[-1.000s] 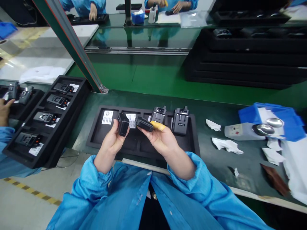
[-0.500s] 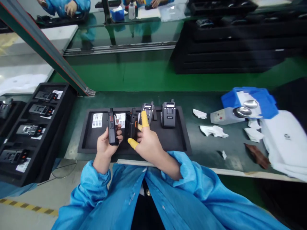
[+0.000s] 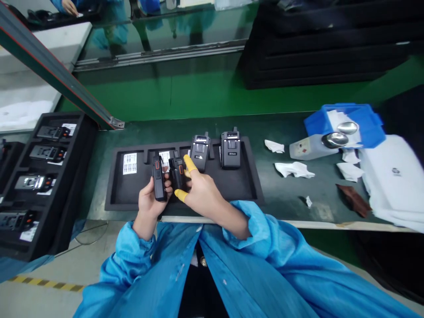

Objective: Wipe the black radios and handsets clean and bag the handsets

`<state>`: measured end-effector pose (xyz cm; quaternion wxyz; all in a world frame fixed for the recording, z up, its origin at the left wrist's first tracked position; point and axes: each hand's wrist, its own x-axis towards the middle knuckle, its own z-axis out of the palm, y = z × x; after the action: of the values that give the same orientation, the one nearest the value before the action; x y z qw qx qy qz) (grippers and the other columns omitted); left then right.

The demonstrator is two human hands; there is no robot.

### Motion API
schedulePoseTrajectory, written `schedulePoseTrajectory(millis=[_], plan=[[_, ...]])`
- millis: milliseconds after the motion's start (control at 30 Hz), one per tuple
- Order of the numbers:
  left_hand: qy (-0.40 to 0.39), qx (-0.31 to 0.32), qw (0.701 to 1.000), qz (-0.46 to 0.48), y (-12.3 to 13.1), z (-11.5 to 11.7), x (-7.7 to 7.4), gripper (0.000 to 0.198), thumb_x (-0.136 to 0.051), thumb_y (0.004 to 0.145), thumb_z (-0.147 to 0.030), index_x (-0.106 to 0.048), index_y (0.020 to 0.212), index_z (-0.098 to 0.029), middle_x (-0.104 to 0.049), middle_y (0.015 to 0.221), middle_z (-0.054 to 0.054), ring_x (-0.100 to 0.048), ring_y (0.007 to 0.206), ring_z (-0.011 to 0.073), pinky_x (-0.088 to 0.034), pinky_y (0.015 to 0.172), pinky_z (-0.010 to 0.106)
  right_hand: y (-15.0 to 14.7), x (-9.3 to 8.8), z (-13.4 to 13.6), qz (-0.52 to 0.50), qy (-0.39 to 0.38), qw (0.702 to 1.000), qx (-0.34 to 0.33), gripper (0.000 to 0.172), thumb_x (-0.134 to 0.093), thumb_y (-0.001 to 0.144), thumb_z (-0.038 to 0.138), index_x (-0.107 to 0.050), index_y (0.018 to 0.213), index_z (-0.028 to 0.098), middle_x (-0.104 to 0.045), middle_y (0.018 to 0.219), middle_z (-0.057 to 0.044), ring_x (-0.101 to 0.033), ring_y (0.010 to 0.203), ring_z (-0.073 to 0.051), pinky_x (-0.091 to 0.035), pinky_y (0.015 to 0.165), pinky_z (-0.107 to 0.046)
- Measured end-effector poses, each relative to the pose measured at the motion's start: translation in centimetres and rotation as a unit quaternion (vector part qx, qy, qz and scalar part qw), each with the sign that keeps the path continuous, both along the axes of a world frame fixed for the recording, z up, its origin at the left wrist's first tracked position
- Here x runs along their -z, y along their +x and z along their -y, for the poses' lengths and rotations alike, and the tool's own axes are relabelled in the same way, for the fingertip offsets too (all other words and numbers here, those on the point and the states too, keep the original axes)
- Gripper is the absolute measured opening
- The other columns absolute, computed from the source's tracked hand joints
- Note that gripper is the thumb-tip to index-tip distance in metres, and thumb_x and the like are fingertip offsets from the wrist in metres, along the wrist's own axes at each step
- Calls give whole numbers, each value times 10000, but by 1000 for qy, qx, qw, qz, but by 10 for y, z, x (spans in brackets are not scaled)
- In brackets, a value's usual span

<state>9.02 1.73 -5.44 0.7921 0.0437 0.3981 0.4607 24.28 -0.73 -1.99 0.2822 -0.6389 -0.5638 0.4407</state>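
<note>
The left handset [image 3: 159, 179], just left of the frame's centre, has its long axis running almost straight up the frame, its upper end tipped slightly left and pointing at the far side of the table. Its narrow side faces the camera: black, slim, with an orange-outlined button near the top. The left hand [image 3: 150, 194] is closed around it, thumb on the left edge and fingertips on the right.

Just beside it, the right handset [image 3: 176, 174] runs nearly parallel, upper end also tipped a little left; it is black, with an orange-outlined patch on its right side. The right hand [image 3: 202, 194] is at that side, its thumb and index finger, both in yellow finger covers [image 3: 190, 163], spread apart; other fingers are partly hidden, so I cannot tell whether they clamp it.

Both handsets are above the black tray [image 3: 114, 205] at lower centre. 2 more handsets [image 3: 231, 152] are in its right half, antennas toward the top of the frame; the rightmost reads "Riton". White labels [image 3: 130, 164] show at the tray's left.
</note>
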Motion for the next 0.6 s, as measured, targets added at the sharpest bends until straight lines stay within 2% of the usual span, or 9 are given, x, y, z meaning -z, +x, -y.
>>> schedulePoseTrajectory(millis=[67,167,233,300,367,400,500,533,600], plan=[[39,17,999,-24,-5,2,2,242,-610,806,-296,-642,980,-132,-643,762,47,-599,633,114,-539,623,242,3,8,1,-71,8,997,20,890,-605,632,140,-276,1456,223,-699,1037,-52,-644,706,-153,-534,727,-336],[147,23,981,-122,-13,4,5,406,-817,573,-364,-661,905,-191,-683,786,27,-656,755,180,-557,745,334,12,24,2,-213,8,976,45,809,-609,600,124,-398,1371,252,-680,1098,-31,-661,775,-139,-547,727,-304],[229,6,948,-222,-15,5,5,483,-852,497,-413,-657,890,-212,-695,795,15,-669,783,209,-555,767,379,19,35,4,-281,13,958,63,747,-632,583,134,-459,1299,258,-660,1150,-38,-667,871,-151,-547,789,-321],[279,-24,912,-300,-16,7,3,498,-873,465,-377,-653,879,-208,-692,794,2,-668,766,196,-553,760,362,25,45,7,-311,26,946,84,697,-668,577,159,-492,1244,262,-660,1144,-43,-662,949,-169,-533,863,-352],[345,-46,854,-387,-17,8,-1,438,-871,488,-284,-659,861,-199,-683,824,-6,-662,773,173,-548,761,321,30,53,10,-318,47,941,103,657,-697,584,185,-510,1208,269,-667,1124,-43,-656,994,-182,-515,917,-381],[393,-50,809,-434,-17,9,-4,390,-853,528,-243,-665,867,-198,-680,848,-3,-662,800,171,-546,775,317,32,57,12,-318,60,940,109,633,-706,591,198,-519,1192,273,-668,1122,-41,-652,1012,-187,-506,940,-393],[548,-53,630,-547,-19,11,-10,307,-741,700,-179,-657,991,-227,-674,958,22,-663,916,189,-550,832,366,33,63,17,-312,101,938,108,562,-715,625,227,-545,1158,280,-659,1157,-37,-631,1071,-196,-475,996,-412],[577,-56,594,-558,-19,11,-11,329,-715,728,-157,-643,1037,-241,-670,992,29,-661,944,192,-553,842,379,33,64,18,-309,111,939,105,542,-713,637,235,-552,1152,279,-658,1161,-36,-628,1079,-197,-472,1003,-414],[605,-57,564,-559,-20,12,-11,383,-687,749,-113,-619,1097,-260,-659,1071,42,-658,983,193,-556,857,388,32,65,20,-302,122,941,98,518,-706,657,244,-558,1152,276,-663,1151,-35,-631,1076,-197,-474,1003,-412]])
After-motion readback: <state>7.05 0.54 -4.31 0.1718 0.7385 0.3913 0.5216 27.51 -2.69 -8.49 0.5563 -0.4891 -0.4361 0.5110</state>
